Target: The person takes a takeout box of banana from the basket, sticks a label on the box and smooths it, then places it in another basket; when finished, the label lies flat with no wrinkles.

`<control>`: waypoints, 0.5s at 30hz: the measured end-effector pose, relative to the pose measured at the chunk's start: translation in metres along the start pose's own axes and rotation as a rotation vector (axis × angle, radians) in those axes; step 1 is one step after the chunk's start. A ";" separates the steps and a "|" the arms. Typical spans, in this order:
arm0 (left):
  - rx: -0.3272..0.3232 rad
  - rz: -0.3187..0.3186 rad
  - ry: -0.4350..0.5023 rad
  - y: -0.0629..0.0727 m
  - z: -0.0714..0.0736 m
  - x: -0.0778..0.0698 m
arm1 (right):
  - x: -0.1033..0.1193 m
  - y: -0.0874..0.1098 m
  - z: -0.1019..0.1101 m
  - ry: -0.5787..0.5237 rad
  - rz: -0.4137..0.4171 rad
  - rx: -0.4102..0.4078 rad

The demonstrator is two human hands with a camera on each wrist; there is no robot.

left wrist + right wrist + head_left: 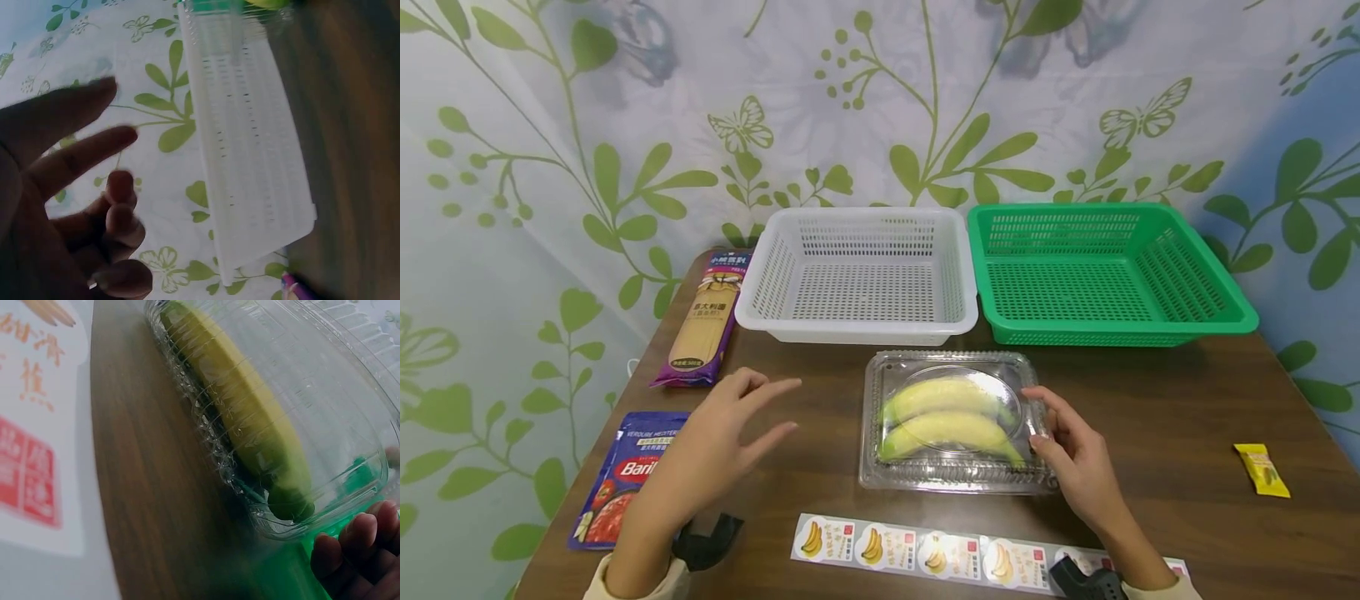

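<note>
A clear plastic clamshell box with two yellow-green bananas inside it lies in the middle of the table, its lid down. My right hand grips the box's right edge, index finger and thumb at the lid's side. From the right wrist, its curled fingers show at the box's end, below a banana. Left of the box, my left hand is raised with thumb and index finger spread and holds nothing. In the left wrist view the left hand has loosely bent fingers before the white basket.
A strip of banana stickers lies along the front, partly under the right wrist. A white basket and a green basket stand at the back. Leftward are a spaghetti pack and a blue sauce pouch; rightward, a small yellow packet.
</note>
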State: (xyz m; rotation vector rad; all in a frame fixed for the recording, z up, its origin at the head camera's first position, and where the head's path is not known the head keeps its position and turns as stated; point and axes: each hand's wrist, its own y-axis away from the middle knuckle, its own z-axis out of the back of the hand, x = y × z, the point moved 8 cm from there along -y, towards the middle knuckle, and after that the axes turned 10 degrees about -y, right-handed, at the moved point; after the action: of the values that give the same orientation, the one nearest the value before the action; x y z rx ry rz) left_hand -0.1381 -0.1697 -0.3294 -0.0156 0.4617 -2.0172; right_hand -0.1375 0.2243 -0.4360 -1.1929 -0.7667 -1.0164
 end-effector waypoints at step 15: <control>0.377 0.035 0.184 0.044 -0.061 -0.021 | 0.000 0.001 0.000 0.018 0.012 -0.010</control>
State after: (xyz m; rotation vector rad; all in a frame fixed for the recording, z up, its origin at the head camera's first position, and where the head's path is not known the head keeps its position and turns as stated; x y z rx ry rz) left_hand -0.1024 -0.1501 -0.3962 0.4088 0.1879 -2.0503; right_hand -0.1365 0.2241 -0.4362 -1.1935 -0.7403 -1.0212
